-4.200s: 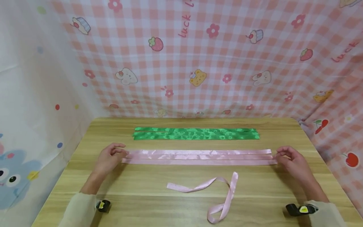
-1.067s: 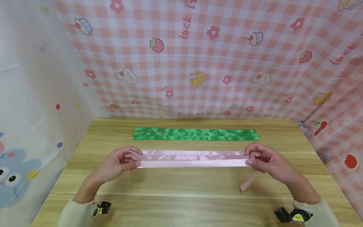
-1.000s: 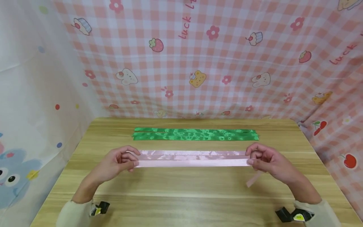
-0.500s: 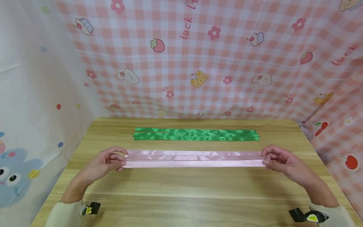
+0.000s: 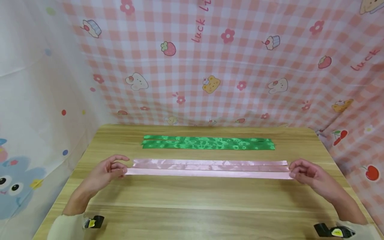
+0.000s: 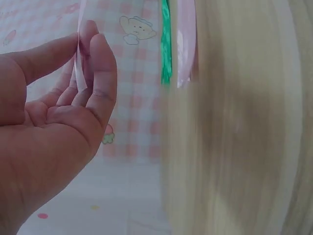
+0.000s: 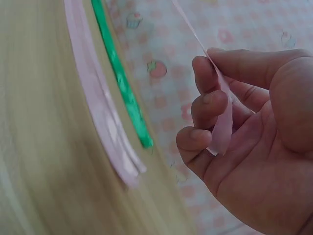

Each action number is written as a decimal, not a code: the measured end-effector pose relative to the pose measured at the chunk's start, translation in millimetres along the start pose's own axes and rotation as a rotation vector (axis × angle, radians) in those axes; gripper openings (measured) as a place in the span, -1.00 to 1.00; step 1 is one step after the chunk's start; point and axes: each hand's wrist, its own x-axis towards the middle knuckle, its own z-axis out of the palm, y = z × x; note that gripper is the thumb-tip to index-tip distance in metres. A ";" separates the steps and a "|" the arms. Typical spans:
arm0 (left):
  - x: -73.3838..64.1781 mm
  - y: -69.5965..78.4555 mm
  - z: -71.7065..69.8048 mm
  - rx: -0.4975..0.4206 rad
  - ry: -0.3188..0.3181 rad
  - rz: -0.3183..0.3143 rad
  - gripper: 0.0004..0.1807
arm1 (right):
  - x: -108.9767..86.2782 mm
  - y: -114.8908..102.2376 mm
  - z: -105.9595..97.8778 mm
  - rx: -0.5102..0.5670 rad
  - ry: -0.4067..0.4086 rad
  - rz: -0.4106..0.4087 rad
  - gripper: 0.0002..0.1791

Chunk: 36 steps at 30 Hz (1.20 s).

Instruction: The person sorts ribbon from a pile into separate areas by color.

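Observation:
A pink satin ribbon (image 5: 207, 173) is stretched taut from side to side between both hands. My left hand (image 5: 105, 173) pinches its left end between thumb and fingertips; in the left wrist view a short tail of the ribbon (image 6: 79, 73) hangs past the fingers. My right hand (image 5: 318, 180) pinches the other end, and the ribbon's tail (image 7: 223, 122) lies against the curled fingers in the right wrist view. Just behind it, pink ribbon strips (image 5: 210, 164) lie flat on the table, side by side. Both wrist views show the held ribbon raised off the table.
Green ribbon strips (image 5: 208, 143) lie parallel farther back on the wooden table (image 5: 192, 206). A pink checked cloth (image 5: 186, 70) hangs behind the table and along the right. A white printed cloth (image 5: 36, 100) hangs at the left.
The loose pink ribbon that lay curled on the front of the table was picked up and stretched between the hands. Over the last second the hands have moved apart along it.

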 end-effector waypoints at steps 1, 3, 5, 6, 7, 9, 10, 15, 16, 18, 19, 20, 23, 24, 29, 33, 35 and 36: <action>0.0 -0.7 -0.4 0.001 0.006 -0.008 -0.60 | -1.4 3.2 -1.0 0.008 0.009 0.008 -0.77; 0.3 -2.4 -0.3 0.009 0.031 -0.039 -0.58 | -4.0 10.4 -2.5 0.032 0.025 0.026 -0.76; 1.1 -5.0 -0.2 0.015 0.063 -0.075 -0.56 | -6.3 18.6 -3.7 0.047 0.049 0.049 -0.76; 1.6 -6.6 0.0 0.010 0.077 -0.095 -0.54 | -7.5 22.5 -4.2 0.051 0.059 0.061 -0.76; 2.2 -8.5 0.3 0.008 0.090 -0.111 -0.53 | -8.3 26.6 -4.5 0.044 0.078 0.074 -0.77; 3.3 -12.7 0.8 -0.002 0.108 -0.139 -0.50 | -9.8 33.8 -4.9 0.006 0.118 0.102 -0.80; 3.8 -14.8 1.1 -0.011 0.108 -0.149 -0.50 | -10.6 37.1 -5.2 -0.013 0.133 0.114 -0.81; 4.1 -23.7 3.9 -0.037 0.109 -0.198 -0.53 | -14.4 48.6 -6.9 -0.046 0.171 0.187 -0.86; 4.0 -25.2 4.6 -0.038 0.112 -0.198 -0.53 | -14.9 50.1 -7.1 -0.044 0.171 0.198 -0.87; 4.1 -28.0 5.7 -0.031 0.128 -0.201 -0.54 | -15.4 52.9 -6.8 -0.044 0.181 0.223 -0.89; 4.1 -29.2 6.1 -0.029 0.137 -0.201 -0.54 | -15.3 54.5 -6.7 -0.052 0.187 0.226 -0.89; 4.3 -30.3 6.5 -0.024 0.149 -0.206 -0.53 | -15.3 55.8 -6.0 -0.064 0.196 0.228 -0.90; 5.3 -33.6 7.4 -0.007 0.171 -0.216 -0.51 | -14.5 59.2 -3.3 -0.085 0.227 0.223 -0.89; 5.7 -34.6 7.7 -0.005 0.177 -0.222 -0.50 | -14.1 60.3 -2.5 -0.087 0.231 0.216 -0.89; 7.3 -37.8 9.3 0.031 0.194 -0.238 -0.46 | -11.2 63.8 1.3 -0.068 0.260 0.218 -0.83; 7.1 -38.0 9.1 0.061 0.206 -0.242 -0.43 | -8.5 63.6 1.4 -0.084 0.289 0.273 -0.76; 6.8 -38.2 8.1 0.073 0.207 -0.248 -0.40 | -7.5 63.6 0.7 -0.104 0.299 0.311 -0.73; 6.8 -38.3 7.6 0.085 0.209 -0.254 -0.39 | -7.1 63.6 0.4 -0.113 0.303 0.327 -0.71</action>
